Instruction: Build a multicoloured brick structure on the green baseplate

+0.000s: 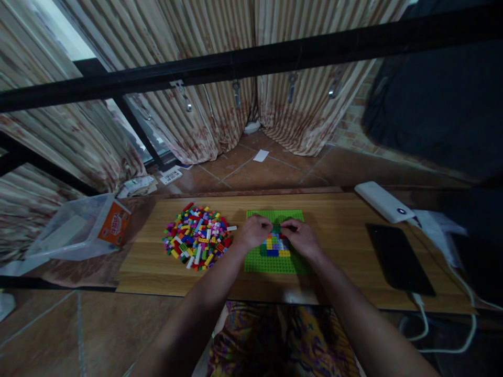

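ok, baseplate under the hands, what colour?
Bright green baseplate, with blue, yellow and red bricks on it. Head view shows it best.

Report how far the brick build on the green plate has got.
Done: a small patch of coloured bricks is already pressed onto the green baseplate, filling only its middle. In hand: the left hand and right hand meet at the patch's far edge, apparently on a dark brick; the fingers hide it. Left: most of the plate is bare studs, and a big pile of loose bricks lies beside it.
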Available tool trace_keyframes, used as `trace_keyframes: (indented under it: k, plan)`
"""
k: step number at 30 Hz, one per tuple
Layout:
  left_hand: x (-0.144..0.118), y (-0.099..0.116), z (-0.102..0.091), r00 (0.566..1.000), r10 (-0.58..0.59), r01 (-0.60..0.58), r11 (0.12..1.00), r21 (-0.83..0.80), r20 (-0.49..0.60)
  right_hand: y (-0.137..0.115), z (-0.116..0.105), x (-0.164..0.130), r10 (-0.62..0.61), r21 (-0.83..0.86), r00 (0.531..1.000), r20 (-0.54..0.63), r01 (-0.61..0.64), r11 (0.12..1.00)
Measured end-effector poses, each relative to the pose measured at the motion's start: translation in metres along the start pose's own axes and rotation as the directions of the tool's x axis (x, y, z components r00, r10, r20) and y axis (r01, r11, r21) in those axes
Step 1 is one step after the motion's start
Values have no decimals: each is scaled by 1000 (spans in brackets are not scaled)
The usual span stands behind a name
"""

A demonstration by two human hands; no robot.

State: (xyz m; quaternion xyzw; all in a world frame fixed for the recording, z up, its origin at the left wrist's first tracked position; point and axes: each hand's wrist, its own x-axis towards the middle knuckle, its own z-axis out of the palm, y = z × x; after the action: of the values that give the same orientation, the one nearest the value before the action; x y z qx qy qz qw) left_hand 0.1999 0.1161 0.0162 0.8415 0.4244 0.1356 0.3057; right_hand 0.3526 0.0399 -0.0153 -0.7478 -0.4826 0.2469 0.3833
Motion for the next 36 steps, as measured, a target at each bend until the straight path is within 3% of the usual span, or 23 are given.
trace_keyframes:
  k: [21, 28, 32, 36]
  plan:
    - [4, 11, 3, 993, -109, 107, 994, 28, 45, 10, 6, 3, -31, 102, 999, 12, 29, 994]
    - [-2, 8, 3, 998, -65, 65, 998, -5, 24, 9, 1, -3, -75, 98, 997, 11, 73, 992]
    - [-10, 4, 11, 999, -33, 32, 999, -26, -39, 12, -3, -8, -96, 117, 995, -15, 97, 988]
    - [-24, 2, 25, 973, 14, -13, 1000, 3, -231, 14, -1, -13, -122, 129, 990, -65, 130, 983]
